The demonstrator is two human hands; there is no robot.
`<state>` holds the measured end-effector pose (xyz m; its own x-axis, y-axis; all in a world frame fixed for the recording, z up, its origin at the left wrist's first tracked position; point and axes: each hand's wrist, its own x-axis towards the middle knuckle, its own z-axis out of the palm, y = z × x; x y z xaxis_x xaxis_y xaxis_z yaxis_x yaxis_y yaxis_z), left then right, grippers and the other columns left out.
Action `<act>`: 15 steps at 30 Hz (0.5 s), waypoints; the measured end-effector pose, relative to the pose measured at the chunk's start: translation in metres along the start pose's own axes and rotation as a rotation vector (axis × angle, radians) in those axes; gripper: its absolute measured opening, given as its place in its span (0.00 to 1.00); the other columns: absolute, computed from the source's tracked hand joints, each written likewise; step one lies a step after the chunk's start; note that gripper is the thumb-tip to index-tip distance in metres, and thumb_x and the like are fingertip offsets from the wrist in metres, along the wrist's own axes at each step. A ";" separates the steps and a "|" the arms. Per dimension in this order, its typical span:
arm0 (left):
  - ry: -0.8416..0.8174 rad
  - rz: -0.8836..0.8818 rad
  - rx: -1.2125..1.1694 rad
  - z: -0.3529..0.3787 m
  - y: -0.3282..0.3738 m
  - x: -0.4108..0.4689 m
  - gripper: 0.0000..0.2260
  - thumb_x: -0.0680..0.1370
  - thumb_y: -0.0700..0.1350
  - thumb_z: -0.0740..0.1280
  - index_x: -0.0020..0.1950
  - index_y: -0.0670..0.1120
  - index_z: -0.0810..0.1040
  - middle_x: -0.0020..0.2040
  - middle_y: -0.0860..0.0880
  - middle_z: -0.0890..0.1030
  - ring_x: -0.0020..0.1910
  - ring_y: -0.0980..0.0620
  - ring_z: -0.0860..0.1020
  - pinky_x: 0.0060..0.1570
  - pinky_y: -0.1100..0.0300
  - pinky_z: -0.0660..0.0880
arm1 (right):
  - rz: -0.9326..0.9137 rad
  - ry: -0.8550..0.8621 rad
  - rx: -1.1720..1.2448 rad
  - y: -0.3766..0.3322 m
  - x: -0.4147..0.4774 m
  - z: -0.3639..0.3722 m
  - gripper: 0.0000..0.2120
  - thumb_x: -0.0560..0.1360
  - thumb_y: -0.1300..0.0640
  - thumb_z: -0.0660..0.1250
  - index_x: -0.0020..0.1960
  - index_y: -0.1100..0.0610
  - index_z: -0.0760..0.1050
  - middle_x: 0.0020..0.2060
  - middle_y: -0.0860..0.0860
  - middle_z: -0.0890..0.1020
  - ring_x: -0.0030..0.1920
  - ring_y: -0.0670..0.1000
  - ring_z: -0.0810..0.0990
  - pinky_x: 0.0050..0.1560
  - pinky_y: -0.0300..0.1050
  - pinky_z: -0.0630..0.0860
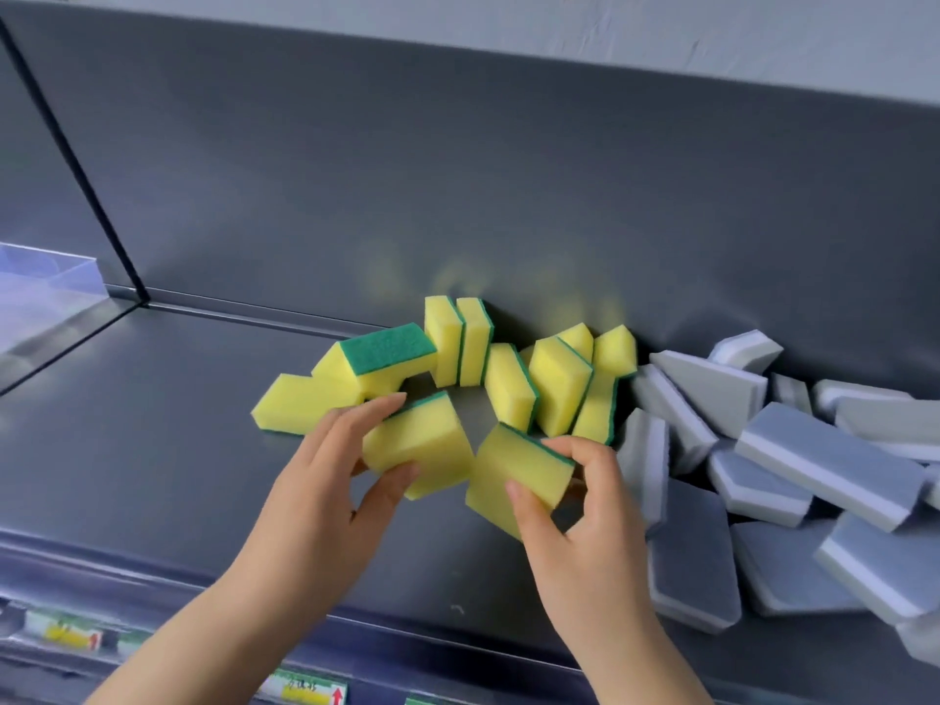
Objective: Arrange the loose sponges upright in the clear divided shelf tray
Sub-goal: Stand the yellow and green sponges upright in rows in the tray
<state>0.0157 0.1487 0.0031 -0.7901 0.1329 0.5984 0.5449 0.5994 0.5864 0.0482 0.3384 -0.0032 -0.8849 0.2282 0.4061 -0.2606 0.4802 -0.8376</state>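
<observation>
Head view: L hand (330,465) has its fingers (376,407) curled round a yellow-green sponge (422,450). R hand (580,506) pinches a second sponge (513,470). Both are mid-shelf (178,424). Other yellow sponges (508,363) lie by the back wall, w/ grey sponges (814,465) to the R. Clear tray (46,292) is far L.

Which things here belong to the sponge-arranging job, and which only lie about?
Job: left hand gripping a yellow sponge; right hand gripping another yellow sponge; loose yellow sponges; grey sponges; clear tray.
Lying about: price labels; shelf back panel.
</observation>
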 end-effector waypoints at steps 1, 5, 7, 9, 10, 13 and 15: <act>0.033 0.019 0.010 -0.009 -0.003 -0.001 0.20 0.72 0.49 0.68 0.63 0.57 0.69 0.57 0.71 0.69 0.53 0.70 0.71 0.50 0.77 0.69 | -0.014 0.007 -0.013 -0.005 0.000 0.004 0.14 0.66 0.49 0.68 0.50 0.41 0.69 0.45 0.41 0.77 0.46 0.43 0.76 0.42 0.31 0.71; 0.125 0.061 0.076 -0.054 -0.020 -0.009 0.16 0.73 0.51 0.67 0.60 0.52 0.73 0.54 0.61 0.73 0.50 0.65 0.72 0.49 0.72 0.71 | -0.076 0.022 -0.028 -0.034 -0.006 0.030 0.17 0.68 0.57 0.74 0.46 0.40 0.69 0.45 0.37 0.78 0.44 0.40 0.76 0.40 0.28 0.70; 0.153 0.059 0.110 -0.083 -0.030 -0.018 0.16 0.73 0.51 0.64 0.60 0.49 0.75 0.54 0.55 0.75 0.49 0.61 0.73 0.49 0.72 0.70 | -0.122 0.026 -0.037 -0.053 -0.012 0.048 0.20 0.68 0.61 0.73 0.46 0.40 0.69 0.47 0.31 0.76 0.44 0.39 0.75 0.40 0.26 0.69; 0.172 0.046 0.134 -0.114 -0.044 -0.030 0.16 0.73 0.49 0.67 0.59 0.46 0.77 0.53 0.54 0.76 0.49 0.61 0.73 0.49 0.72 0.70 | -0.138 0.012 -0.034 -0.074 -0.023 0.073 0.18 0.68 0.57 0.73 0.47 0.40 0.69 0.47 0.33 0.76 0.45 0.41 0.76 0.41 0.28 0.70; 0.174 0.037 0.138 -0.131 -0.051 -0.037 0.16 0.72 0.47 0.68 0.59 0.45 0.78 0.53 0.53 0.76 0.49 0.61 0.73 0.49 0.71 0.70 | -0.135 -0.001 -0.018 -0.086 -0.030 0.087 0.17 0.68 0.55 0.72 0.49 0.39 0.69 0.47 0.35 0.77 0.45 0.42 0.77 0.42 0.28 0.70; 0.174 0.013 0.156 -0.189 -0.078 -0.062 0.17 0.72 0.48 0.68 0.59 0.47 0.77 0.54 0.55 0.75 0.50 0.66 0.72 0.48 0.70 0.70 | -0.149 -0.054 0.019 -0.119 -0.057 0.135 0.18 0.67 0.51 0.69 0.51 0.36 0.68 0.47 0.38 0.78 0.46 0.44 0.78 0.43 0.30 0.72; 0.180 -0.021 0.164 -0.230 -0.098 -0.080 0.18 0.70 0.46 0.69 0.59 0.49 0.76 0.54 0.57 0.75 0.51 0.67 0.72 0.48 0.69 0.71 | -0.154 -0.096 0.038 -0.140 -0.078 0.167 0.18 0.67 0.51 0.68 0.51 0.35 0.67 0.47 0.39 0.78 0.47 0.44 0.78 0.43 0.30 0.72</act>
<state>0.0901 -0.1017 0.0233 -0.7300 -0.0152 0.6832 0.4641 0.7228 0.5120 0.0892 0.1118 0.0217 -0.8658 0.0719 0.4952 -0.4082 0.4707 -0.7822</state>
